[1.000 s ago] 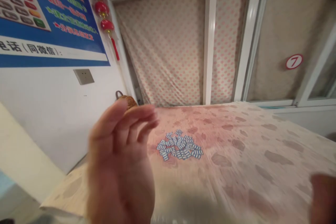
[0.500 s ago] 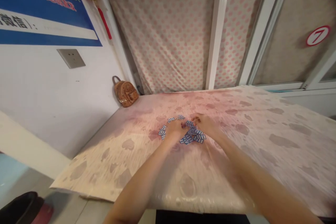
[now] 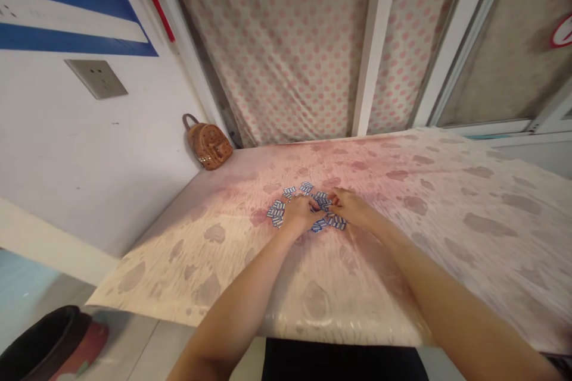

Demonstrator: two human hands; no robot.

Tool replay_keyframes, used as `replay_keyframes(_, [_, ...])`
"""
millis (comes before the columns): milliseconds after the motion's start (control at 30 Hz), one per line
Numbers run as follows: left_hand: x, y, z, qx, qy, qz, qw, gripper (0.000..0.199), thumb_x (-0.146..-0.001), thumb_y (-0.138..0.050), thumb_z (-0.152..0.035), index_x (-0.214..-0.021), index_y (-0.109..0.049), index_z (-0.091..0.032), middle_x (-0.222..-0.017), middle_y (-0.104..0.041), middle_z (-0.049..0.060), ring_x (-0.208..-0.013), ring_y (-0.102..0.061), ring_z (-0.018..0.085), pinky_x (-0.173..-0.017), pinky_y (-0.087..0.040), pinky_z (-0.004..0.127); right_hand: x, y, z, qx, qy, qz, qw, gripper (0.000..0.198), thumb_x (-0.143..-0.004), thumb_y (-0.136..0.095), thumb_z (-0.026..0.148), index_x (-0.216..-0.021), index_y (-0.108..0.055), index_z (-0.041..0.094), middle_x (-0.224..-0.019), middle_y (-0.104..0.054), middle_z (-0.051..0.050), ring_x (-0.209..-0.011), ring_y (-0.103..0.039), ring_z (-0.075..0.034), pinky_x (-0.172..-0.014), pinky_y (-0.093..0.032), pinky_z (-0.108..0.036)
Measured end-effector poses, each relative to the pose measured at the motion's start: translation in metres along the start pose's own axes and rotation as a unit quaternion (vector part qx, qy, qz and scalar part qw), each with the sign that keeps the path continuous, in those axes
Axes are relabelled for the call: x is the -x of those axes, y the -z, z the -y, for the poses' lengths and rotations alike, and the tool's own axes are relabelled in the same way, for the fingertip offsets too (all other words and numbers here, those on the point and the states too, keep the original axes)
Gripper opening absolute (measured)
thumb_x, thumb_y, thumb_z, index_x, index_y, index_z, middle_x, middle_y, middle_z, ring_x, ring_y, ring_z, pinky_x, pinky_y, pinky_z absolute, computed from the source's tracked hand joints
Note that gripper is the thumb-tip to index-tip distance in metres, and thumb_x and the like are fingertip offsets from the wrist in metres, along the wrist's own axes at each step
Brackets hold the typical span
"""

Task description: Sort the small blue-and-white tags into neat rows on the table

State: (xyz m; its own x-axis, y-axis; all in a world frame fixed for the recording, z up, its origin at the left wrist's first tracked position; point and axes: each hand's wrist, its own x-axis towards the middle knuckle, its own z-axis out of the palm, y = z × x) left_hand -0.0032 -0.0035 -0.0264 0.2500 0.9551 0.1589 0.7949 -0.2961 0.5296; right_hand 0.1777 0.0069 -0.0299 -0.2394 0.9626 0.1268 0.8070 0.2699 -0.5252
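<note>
A polka-dot curtain (image 3: pixel 286 59) backs the desk (image 3: pixel 330 327), where small blue-and-white striped pieces (image 3: pixel 322 198) lie in a loose, overlapping heap, well in from the near edge. The blotched cover (image 3: pixel 496 256) stretches widest to the right (a brown bag (image 3: pixel 210 146) sits at the far left corner). My left hand (image 3: pixel 300 212) curls over the heap, my right hand (image 3: pixel 351 207) bends in from its right; whether my fingers clamp any piece, I cannot tell.
</note>
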Motion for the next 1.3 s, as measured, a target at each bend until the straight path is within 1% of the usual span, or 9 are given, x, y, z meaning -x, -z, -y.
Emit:
replay_keyframes(200, [0.002, 0.001, -0.001, 0.011, -0.009, -0.005, 1.000, 0.014, -0.076, -0.074, -0.034, -0.081, -0.076, -0.021, -0.084, -0.073, 0.002, -0.087, -0.065, 0.019, -0.077, -0.048, 0.028, 0.002, -0.002, 0.008, -0.012, 0.003, -0.001, 1.000, 0.028, -0.079, -0.055, 0.003, -0.102, -0.064, 0.015, -0.086, -0.070, -0.005, -0.075, -0.064, -0.015, -0.069, -0.045, -0.023])
replay_keyframes(400, [0.002, -0.001, 0.002, 0.016, -0.027, -0.021, 0.999, 0.016, -0.078, -0.073, -0.032, -0.087, -0.075, -0.019, -0.086, -0.072, 0.003, -0.085, -0.065, 0.017, -0.078, -0.048, 0.027, -0.003, -0.003, 0.002, -0.026, 0.001, -0.018, 0.999, 0.021, -0.078, -0.052, 0.005, -0.087, -0.067, 0.017, -0.084, -0.071, -0.004, -0.078, -0.066, -0.016, -0.070, -0.045, -0.023])
replay_keyframes(567, [0.001, -0.004, 0.007, 0.030, -0.035, -0.021, 0.999, 0.013, -0.077, -0.074, -0.028, -0.087, -0.075, -0.020, -0.084, -0.072, 0.002, -0.086, -0.064, 0.018, -0.080, -0.048, 0.028, -0.002, 0.002, -0.005, 0.011, -0.048, -0.062, 0.997, 0.018, -0.086, -0.050, 0.016, -0.084, -0.068, 0.020, -0.081, -0.072, -0.003, -0.072, -0.064, -0.015, -0.062, -0.039, -0.022])
replay_keyframes(700, [0.001, -0.004, 0.008, 0.040, -0.041, -0.035, 0.998, 0.007, -0.078, -0.071, -0.023, -0.083, -0.075, -0.020, -0.083, -0.072, 0.002, -0.084, -0.064, 0.018, -0.077, -0.048, 0.027, -0.001, 0.003, -0.010, 0.021, -0.073, -0.106, 0.991, 0.020, -0.086, -0.050, 0.018, -0.082, -0.070, 0.020, -0.079, -0.072, -0.004, -0.071, -0.063, -0.016, -0.060, -0.036, -0.024])
replay_keyframes(867, [-0.001, -0.006, 0.009, 0.055, -0.047, -0.049, 0.996, 0.009, -0.080, -0.066, -0.016, -0.079, -0.075, -0.019, -0.080, -0.072, 0.003, -0.078, -0.064, 0.017, -0.074, -0.048, 0.027, -0.004, 0.006, -0.018, -0.042, -0.084, -0.192, 0.977, 0.019, -0.084, -0.049, 0.020, -0.076, -0.065, 0.019, -0.073, -0.069, -0.004, -0.067, -0.061, -0.016, -0.060, -0.037, -0.025])
replay_keyframes(967, [-0.004, -0.006, 0.009, 0.090, -0.050, -0.092, 0.990, 0.011, -0.083, -0.065, -0.019, -0.080, -0.075, -0.018, -0.082, -0.074, 0.004, -0.077, -0.065, 0.017, -0.074, -0.048, 0.028, -0.007, 0.009, -0.019, -0.131, -0.048, -0.213, 0.967, 0.015, -0.083, -0.050, 0.023, -0.077, -0.062, 0.020, -0.073, -0.068, -0.003, -0.068, -0.061, -0.017, -0.062, -0.041, -0.025])
replay_keyframes(1067, [-0.006, -0.004, 0.007, 0.168, -0.064, -0.123, 0.976, 0.014, -0.088, -0.063, -0.026, -0.086, -0.074, -0.018, -0.084, -0.075, 0.004, -0.076, -0.065, 0.017, -0.073, -0.048, 0.027, -0.006, 0.008, -0.013, -0.200, 0.018, -0.179, 0.963, 0.013, -0.082, -0.052, 0.026, -0.080, -0.063, 0.020, -0.075, -0.069, -0.002, -0.070, -0.062, -0.017, -0.064, -0.045, -0.025])
replay_keyframes(1167, [-0.008, -0.004, 0.005, 0.231, -0.081, -0.139, 0.960, 0.014, -0.087, -0.064, -0.027, -0.089, -0.074, -0.017, -0.088, -0.075, 0.005, -0.078, -0.065, 0.016, -0.074, -0.048, 0.026, -0.001, 0.006, -0.004, -0.234, 0.061, -0.141, 0.960, 0.013, -0.082, -0.054, 0.028, -0.083, -0.064, 0.020, -0.078, -0.070, -0.002, -0.072, -0.063, -0.017, -0.066, -0.046, -0.026])
replay_keyframes(1300, [-0.009, -0.004, 0.005, 0.254, -0.094, -0.153, 0.950, 0.009, -0.084, -0.068, -0.025, -0.084, -0.072, -0.017, -0.084, -0.073, 0.004, -0.076, -0.063, 0.015, -0.073, -0.047, 0.025, 0.001, 0.006, 0.004, -0.234, 0.082, -0.117, 0.962, 0.017, -0.083, -0.054, 0.032, -0.081, -0.064, 0.019, -0.078, -0.068, -0.002, -0.072, -0.062, -0.017, -0.066, -0.044, -0.027])
